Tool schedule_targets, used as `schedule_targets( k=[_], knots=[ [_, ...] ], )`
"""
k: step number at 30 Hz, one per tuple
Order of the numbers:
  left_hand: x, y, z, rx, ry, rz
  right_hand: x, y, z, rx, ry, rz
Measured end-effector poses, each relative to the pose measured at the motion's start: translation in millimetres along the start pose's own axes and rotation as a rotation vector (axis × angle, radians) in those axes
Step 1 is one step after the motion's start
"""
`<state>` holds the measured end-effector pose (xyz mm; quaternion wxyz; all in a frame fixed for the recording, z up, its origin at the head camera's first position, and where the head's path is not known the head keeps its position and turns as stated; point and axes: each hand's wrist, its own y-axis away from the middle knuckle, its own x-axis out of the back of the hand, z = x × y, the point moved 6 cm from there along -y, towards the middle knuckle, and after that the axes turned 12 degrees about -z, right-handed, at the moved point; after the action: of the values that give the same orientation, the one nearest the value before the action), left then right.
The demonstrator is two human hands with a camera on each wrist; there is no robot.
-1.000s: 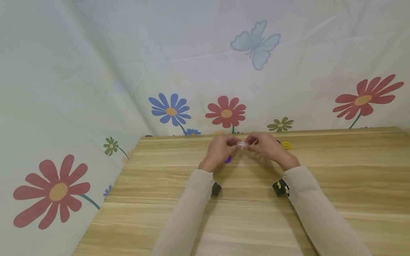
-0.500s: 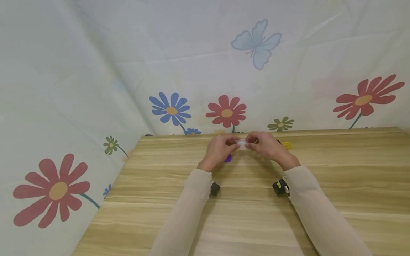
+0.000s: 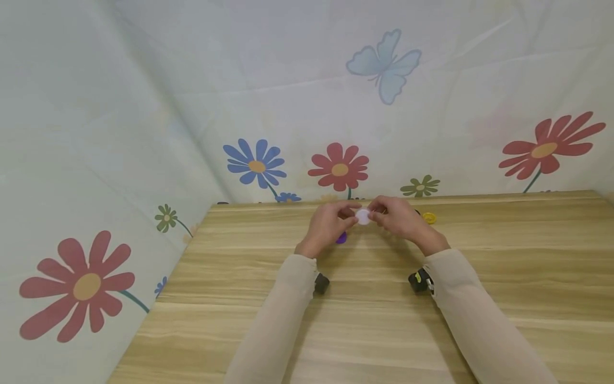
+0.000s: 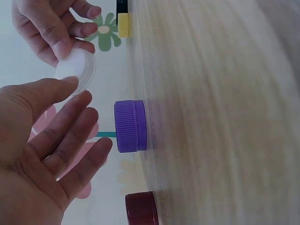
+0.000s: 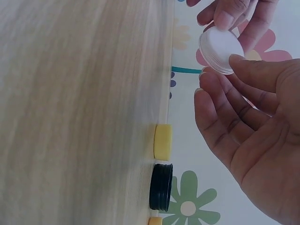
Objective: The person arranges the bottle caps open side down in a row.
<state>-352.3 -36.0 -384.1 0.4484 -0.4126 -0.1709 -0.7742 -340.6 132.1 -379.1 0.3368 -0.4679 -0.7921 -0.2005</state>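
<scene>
Both hands hold a round white bottle cap above the far part of the table. My left hand pinches its left edge between thumb and fingers. On the opposite edge, my right hand pinches it the same way. The left wrist view shows the flat top of the white cap and its ridged side, with the other left fingers spread. Just below the left hand, a purple bottle cap rests on the table. The right wrist view also has the white cap between both thumbs.
Beside the purple cap sits a dark red cap. A yellow cap, a black cap and a partly cut-off orange-yellow piece line the right side. A flower-printed cloth stands behind the wooden table.
The white cap has turned from nearly edge-on to showing its round face to the head camera. Both hands stay in nearly the same place, still gripping it.
</scene>
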Motion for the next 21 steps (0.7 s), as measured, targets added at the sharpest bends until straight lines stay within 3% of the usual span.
schedule_targets(
  k=[21],
  knots=[
    [-1.8, 0.9, -0.2, -0.001, 0.036, -0.034, 0.1, 0.4, 1.4, -0.003, -0.087, -0.002]
  ],
)
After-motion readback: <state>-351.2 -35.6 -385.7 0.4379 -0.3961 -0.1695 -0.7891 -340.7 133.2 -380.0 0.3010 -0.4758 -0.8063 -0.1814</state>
